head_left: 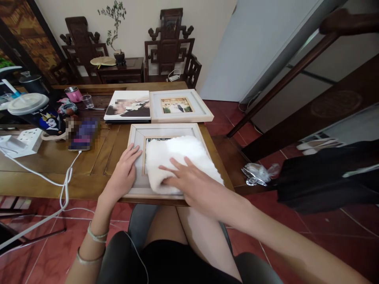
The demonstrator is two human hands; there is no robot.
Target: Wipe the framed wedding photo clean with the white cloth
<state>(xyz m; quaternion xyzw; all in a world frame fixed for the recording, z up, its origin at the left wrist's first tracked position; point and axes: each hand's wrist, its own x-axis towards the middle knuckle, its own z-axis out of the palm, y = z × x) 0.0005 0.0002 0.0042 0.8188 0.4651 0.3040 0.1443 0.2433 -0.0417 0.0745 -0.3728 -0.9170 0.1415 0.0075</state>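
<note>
At the centre of the frame, the right hand (185, 179) presses flat, fingers spread, on a white fluffy cloth (177, 157) covering the glass of a pale picture frame (134, 136) at the near edge of the wooden table (89, 165). The left hand (124, 171) rests open, fingers extended, on the frame's left border. Farther back lie a second framed photo (180, 105) and a photo album (128, 105).

A home's living room: two carved dark wooden chairs (170, 47) flank a side cabinet (120, 71) with a potted plant (116, 27) against the wall, red floor tiles (296, 228), and framed family photos (177, 105) lying on a wooden table (53, 165).
</note>
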